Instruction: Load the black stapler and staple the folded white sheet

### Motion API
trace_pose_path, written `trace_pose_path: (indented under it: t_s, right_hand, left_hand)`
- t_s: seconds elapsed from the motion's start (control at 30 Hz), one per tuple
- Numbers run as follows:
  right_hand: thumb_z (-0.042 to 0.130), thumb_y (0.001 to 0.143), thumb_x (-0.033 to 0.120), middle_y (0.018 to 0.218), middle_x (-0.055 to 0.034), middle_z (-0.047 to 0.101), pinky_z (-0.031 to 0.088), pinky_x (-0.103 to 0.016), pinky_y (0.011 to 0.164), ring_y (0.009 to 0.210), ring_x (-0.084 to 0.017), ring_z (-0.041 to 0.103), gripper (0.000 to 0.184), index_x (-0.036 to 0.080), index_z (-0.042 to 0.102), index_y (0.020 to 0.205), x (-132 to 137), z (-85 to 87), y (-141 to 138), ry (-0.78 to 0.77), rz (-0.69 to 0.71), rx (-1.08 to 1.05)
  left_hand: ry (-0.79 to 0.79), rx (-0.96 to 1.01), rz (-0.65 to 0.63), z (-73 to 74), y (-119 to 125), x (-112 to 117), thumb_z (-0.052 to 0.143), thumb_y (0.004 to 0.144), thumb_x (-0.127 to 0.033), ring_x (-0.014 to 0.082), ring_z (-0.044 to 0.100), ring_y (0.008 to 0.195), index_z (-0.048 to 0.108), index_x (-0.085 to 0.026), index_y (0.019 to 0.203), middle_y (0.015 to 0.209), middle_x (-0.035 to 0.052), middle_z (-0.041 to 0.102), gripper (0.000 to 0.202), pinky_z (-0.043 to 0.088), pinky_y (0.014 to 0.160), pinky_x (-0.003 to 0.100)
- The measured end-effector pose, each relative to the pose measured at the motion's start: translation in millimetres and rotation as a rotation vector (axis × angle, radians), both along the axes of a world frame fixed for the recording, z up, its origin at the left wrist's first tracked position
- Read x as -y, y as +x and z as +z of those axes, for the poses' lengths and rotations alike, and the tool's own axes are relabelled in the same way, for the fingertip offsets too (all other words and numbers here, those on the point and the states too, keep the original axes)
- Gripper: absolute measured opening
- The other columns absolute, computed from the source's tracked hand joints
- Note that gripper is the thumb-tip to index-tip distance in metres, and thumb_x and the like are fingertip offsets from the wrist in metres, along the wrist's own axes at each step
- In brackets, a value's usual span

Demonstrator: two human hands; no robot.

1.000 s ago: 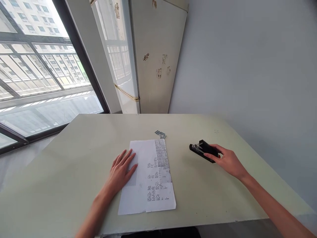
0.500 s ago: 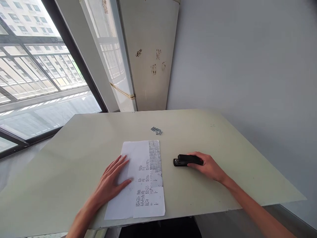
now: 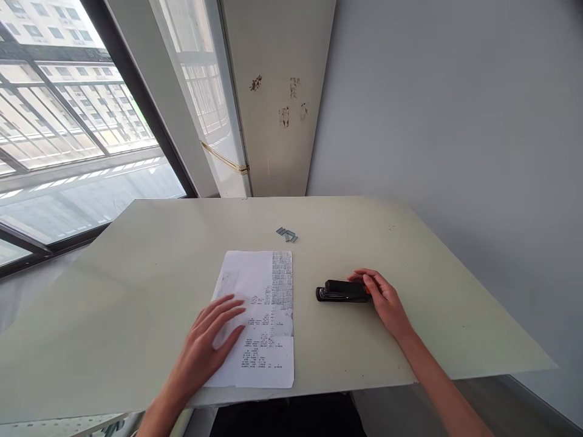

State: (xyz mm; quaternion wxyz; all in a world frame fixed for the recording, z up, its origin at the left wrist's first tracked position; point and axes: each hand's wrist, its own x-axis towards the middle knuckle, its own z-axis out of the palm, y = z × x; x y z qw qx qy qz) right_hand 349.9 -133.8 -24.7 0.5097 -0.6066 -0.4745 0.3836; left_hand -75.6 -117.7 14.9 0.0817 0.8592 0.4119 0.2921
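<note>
A white printed paper sheet (image 3: 266,291) lies on the pale green table (image 3: 136,273), close to its near edge. My left hand (image 3: 212,337) rests flat on the sheet's left half, fingers spread. To the right of the sheet a black stapler (image 3: 339,291) lies on the table, nose pointing left at the paper. My right hand (image 3: 382,297) is at the stapler's rear end, fingers curled round it, with a bit of red showing under the fingertips.
Loose strips of staples (image 3: 286,234) lie beyond the paper. An old white fridge (image 3: 273,91) stands behind the table's far edge. A large window (image 3: 54,121) fills the left side and a plain wall (image 3: 455,121) the right.
My right hand brought the stapler from the right and set it down beside the paper, then slid back to its rear end. My left hand moved down the sheet towards me.
</note>
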Motion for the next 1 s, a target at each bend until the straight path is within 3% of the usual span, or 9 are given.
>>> trace_pose_path:
  t_s: [0.1, 0.23, 0.43, 0.53, 0.63, 0.73, 1.0]
  right_hand:
    - [0.052, 0.104, 0.056, 0.118, -0.0071, 0.077, 0.049, -0.044, 0.108, 0.115, -0.026, 0.069, 0.035, 0.028, 0.067, 0.117, 0.2, -0.1, 1.5, -0.008, -0.001, 0.021]
    - [0.052, 0.103, 0.057, 0.117, -0.0069, 0.077, 0.051, -0.042, 0.103, 0.109, -0.026, 0.069, 0.035, 0.028, 0.068, 0.115, -0.5, 0.7, 2.2, -0.013, 0.007, 0.034]
    - [0.049, 0.103, 0.058, 0.117, -0.0068, 0.077, 0.052, -0.041, 0.102, 0.109, -0.025, 0.069, 0.038, 0.028, 0.068, 0.116, -0.4, 2.6, 0.7, -0.024, -0.008, 0.051]
    - [0.047, 0.103, 0.06, 0.122, -0.0076, 0.076, 0.053, -0.04, 0.1, 0.112, -0.026, 0.068, 0.042, 0.027, 0.068, 0.118, 1.7, 3.9, -0.5, -0.03, 0.028, 0.102]
    - [0.06, 0.097, 0.06, 0.122, -0.0064, 0.075, 0.054, -0.039, 0.096, 0.11, -0.027, 0.068, 0.039, 0.028, 0.069, 0.119, 4.3, 6.4, -2.0, -0.039, 0.119, 0.192]
    - [0.072, 0.09, 0.057, 0.119, -0.0046, 0.075, 0.053, -0.039, 0.095, 0.105, -0.027, 0.067, 0.038, 0.03, 0.07, 0.117, 5.6, 9.7, -4.0, -0.038, 0.185, 0.286]
    - [0.073, 0.089, 0.058, 0.112, -0.0032, 0.076, 0.054, -0.037, 0.09, 0.098, -0.026, 0.067, 0.036, 0.03, 0.071, 0.112, 7.0, 11.5, -2.2, -0.056, 0.187, 0.286]
  left_hand:
    - [-0.06, -0.015, -0.144, 6.7, 33.3, 2.5, 0.063, 0.103, -0.028, 0.0264, 0.06, 0.136, 0.066, -0.032, 0.129, 0.132, 0.0011, 0.073, 0.026, 0.052, 0.11, 0.044]
    - [-0.126, 0.006, -0.186, 7.3, 80.5, -6.5, 0.061, 0.104, -0.027, 0.0258, 0.061, 0.131, 0.066, -0.03, 0.128, 0.125, 0.0022, 0.074, 0.024, 0.053, 0.107, 0.044]
    - [-0.155, 0.017, -0.192, -7.4, 153.0, -36.7, 0.07, 0.1, -0.032, 0.0261, 0.065, 0.119, 0.063, -0.026, 0.128, 0.124, 0.0045, 0.073, 0.029, 0.053, 0.101, 0.045]
    - [-0.14, -0.015, -0.221, -14.9, 176.5, -48.9, 0.074, 0.097, -0.033, 0.0268, 0.066, 0.114, 0.066, -0.024, 0.118, 0.119, 0.0043, 0.074, 0.024, 0.052, 0.097, 0.045]
    - [-0.137, -0.03, -0.229, -17.3, 182.7, -53.6, 0.072, 0.099, -0.029, 0.026, 0.066, 0.111, 0.068, -0.023, 0.107, 0.115, 0.0033, 0.075, 0.011, 0.051, 0.094, 0.044]
    - [-0.141, -0.043, -0.239, -14.4, 173.9, -53.2, 0.069, 0.1, -0.031, 0.026, 0.066, 0.111, 0.068, -0.024, 0.106, 0.113, 0.0035, 0.075, 0.009, 0.051, 0.094, 0.044]
    - [-0.189, -0.046, -0.259, 2.9, 133.7, -56.5, 0.063, 0.103, -0.037, 0.0259, 0.066, 0.111, 0.07, -0.026, 0.105, 0.115, 0.0056, 0.074, 0.014, 0.051, 0.098, 0.043]
